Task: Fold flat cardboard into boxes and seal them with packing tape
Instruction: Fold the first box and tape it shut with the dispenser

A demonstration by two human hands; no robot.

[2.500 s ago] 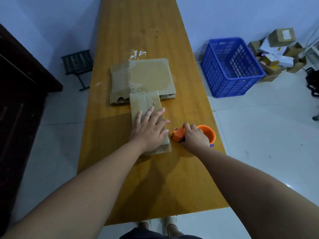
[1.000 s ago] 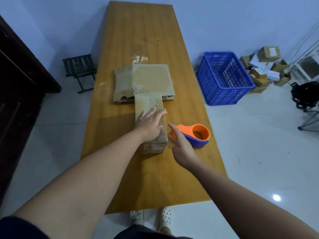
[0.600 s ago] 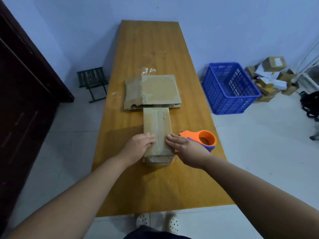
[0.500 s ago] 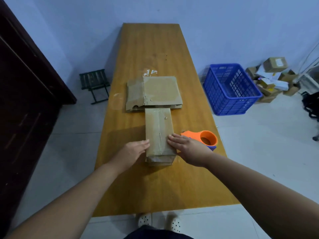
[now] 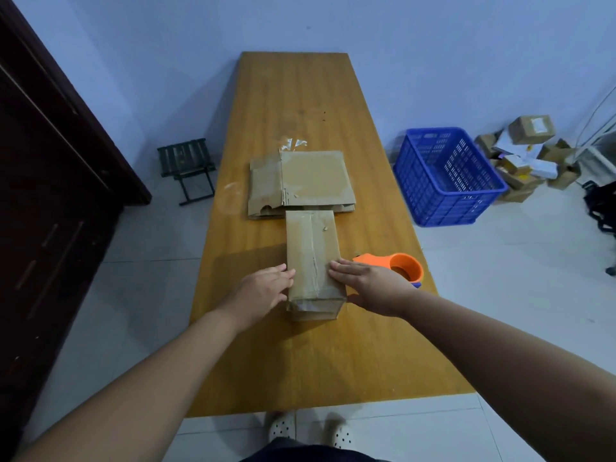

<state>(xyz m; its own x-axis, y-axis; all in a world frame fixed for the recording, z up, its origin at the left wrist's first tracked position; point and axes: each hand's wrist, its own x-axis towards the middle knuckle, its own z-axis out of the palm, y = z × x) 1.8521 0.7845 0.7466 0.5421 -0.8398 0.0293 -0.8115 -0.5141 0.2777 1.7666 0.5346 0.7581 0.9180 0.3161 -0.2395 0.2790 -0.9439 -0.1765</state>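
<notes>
A narrow folded cardboard box [image 5: 312, 248] lies lengthwise on the wooden table [image 5: 300, 101], with a tape seam along its top. My left hand [image 5: 263, 290] touches its near left edge with straight fingers. My right hand [image 5: 370, 283] lies with straight fingers on its near right top edge, thumb down beside the box's right side. An orange tape dispenser [image 5: 401, 266] sits on the table just right of my right hand, partly hidden by it. A stack of flat cardboard [image 5: 300, 181] lies just beyond the box.
A blue plastic crate [image 5: 446, 176] stands on the floor right of the table, with a pile of small boxes [image 5: 528, 151] beyond it. A small dark stool [image 5: 186, 166] stands to the left. A dark wooden cabinet [image 5: 50, 195] lines the left wall.
My right hand let go of the tape dispenser and moved onto the box. My left hand slid from the box's top to its left edge. The view pulled back.
</notes>
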